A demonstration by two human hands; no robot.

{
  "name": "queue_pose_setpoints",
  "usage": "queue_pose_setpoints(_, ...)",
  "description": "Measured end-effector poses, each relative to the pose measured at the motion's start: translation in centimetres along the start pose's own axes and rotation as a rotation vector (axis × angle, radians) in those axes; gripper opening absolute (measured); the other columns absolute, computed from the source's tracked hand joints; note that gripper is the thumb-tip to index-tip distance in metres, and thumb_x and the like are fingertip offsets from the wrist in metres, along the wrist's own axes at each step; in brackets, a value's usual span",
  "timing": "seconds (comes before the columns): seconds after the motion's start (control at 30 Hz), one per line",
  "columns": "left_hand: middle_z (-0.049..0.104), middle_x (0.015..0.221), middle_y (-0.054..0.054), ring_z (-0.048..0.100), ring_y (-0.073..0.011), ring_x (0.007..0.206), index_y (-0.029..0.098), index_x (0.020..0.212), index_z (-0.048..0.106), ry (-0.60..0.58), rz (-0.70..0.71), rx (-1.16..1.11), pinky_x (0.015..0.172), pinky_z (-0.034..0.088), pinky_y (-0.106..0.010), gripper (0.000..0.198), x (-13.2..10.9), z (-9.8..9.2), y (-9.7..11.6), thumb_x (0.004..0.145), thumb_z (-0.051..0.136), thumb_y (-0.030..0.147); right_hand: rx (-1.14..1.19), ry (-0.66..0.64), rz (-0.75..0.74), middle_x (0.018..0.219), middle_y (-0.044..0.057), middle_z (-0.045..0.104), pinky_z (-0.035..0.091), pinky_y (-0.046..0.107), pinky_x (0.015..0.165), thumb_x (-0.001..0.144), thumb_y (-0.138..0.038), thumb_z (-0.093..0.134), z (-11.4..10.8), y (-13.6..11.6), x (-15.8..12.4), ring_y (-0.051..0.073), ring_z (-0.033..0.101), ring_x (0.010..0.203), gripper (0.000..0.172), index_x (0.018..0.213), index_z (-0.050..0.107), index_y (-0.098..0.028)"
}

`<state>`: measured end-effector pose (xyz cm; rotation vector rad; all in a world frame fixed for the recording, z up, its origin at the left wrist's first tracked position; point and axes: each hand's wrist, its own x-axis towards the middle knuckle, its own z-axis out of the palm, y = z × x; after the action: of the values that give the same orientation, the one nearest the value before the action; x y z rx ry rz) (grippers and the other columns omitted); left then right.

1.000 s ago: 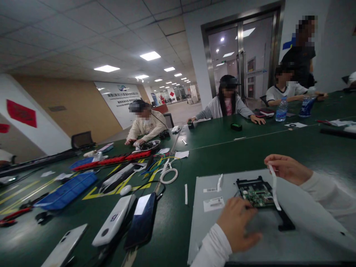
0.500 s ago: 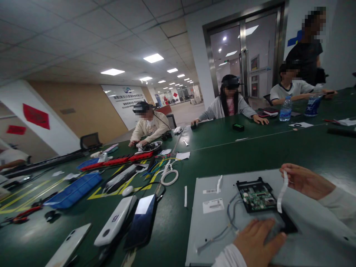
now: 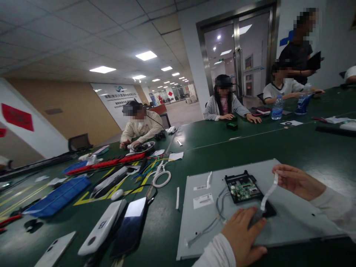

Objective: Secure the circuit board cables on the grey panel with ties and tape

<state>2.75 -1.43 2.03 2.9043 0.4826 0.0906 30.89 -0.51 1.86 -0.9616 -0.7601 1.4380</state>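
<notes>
My right hand point(image 3: 299, 181) pinches the upper end of a white tape strip point(image 3: 269, 193) between thumb and fingers. The strip slants down to the left, its lower end close to the fingertips of my left hand point(image 3: 244, 237). That hand rests with fingers apart on a grey metal panel point(image 3: 294, 218), by the lower edge of a green circuit board point(image 3: 245, 190) in a black frame. Whether its fingertips touch the strip I cannot tell. Grey cables point(image 3: 219, 207) run from the board across the panel. A short white strip point(image 3: 209, 179) and a label point(image 3: 203, 200) are at the panel's upper left.
Left of the panel lie another white strip point(image 3: 177, 198), a dark phone point(image 3: 130, 228), a white power bank point(image 3: 102, 228) and a white phone point(image 3: 55, 250). Farther off are a blue tray point(image 3: 58, 196), red power strips point(image 3: 105, 163) and loose cables. Several people are around the table.
The strip, which hung nearly straight down, now slants toward my left hand. My left fingers are closer to its lower end. The view has shifted slightly right.
</notes>
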Motion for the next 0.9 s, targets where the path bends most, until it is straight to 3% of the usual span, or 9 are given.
queue_pose_setpoints(0.23, 0.033, 0.126, -0.011, 0.032, -0.0274, 0.114, 0.019, 0.123, 0.030, 0.037, 0.018, -0.029, 0.096, 0.028, -0.043, 0.060, -0.1, -0.5, -0.5, 0.074, 0.048, 0.046, -0.078, -0.002, -0.022, 0.074, 0.002, 0.056, 0.047, 0.024, 0.061, 0.059, -0.028, 0.071, 1.2, 0.5, -0.5, 0.012, 0.054, 0.066, 0.024, 0.077, 0.059, -0.018)
queue_pose_setpoints(0.47, 0.050, 0.093, -0.008, 0.046, -0.0193, 0.086, 0.017, 0.097, 0.048, 0.138, 0.059, -0.028, 0.076, 0.040, -0.034, 0.021, -0.5, -2.1, -0.1, 0.081, 0.036, 0.022, -0.142, -0.090, 0.030, 0.068, -0.002, 0.051, 0.041, 0.019, 0.054, 0.062, -0.025, 0.070, 1.5, 0.9, -0.4, 0.006, 0.048, 0.060, 0.022, 0.071, 0.052, -0.015)
queue_pose_setpoints(0.67, 0.048, 0.098, -0.010, 0.044, -0.0209, 0.090, 0.016, 0.103, 0.047, 0.302, 0.009, -0.049, 0.077, 0.039, -0.037, 0.027, -0.4, -1.9, -0.2, 0.078, 0.036, 0.015, -0.191, -0.166, 0.116, 0.065, -0.003, 0.050, 0.034, 0.016, 0.047, 0.064, -0.024, 0.067, 0.9, 1.7, 0.0, 0.005, 0.045, 0.054, 0.024, 0.072, 0.047, -0.015)
queue_pose_setpoints(0.9, 0.051, 0.093, -0.009, 0.046, -0.0207, 0.087, 0.016, 0.098, 0.050, 0.299, 0.015, -0.049, 0.074, 0.040, -0.037, 0.024, -0.4, -2.0, -0.2, 0.079, 0.035, 0.015, -0.240, -0.127, 0.130, 0.058, -0.005, 0.047, 0.029, 0.015, 0.042, 0.064, -0.025, 0.066, 0.0, 2.5, 0.7, 0.004, 0.042, 0.050, 0.025, 0.072, 0.044, -0.016)
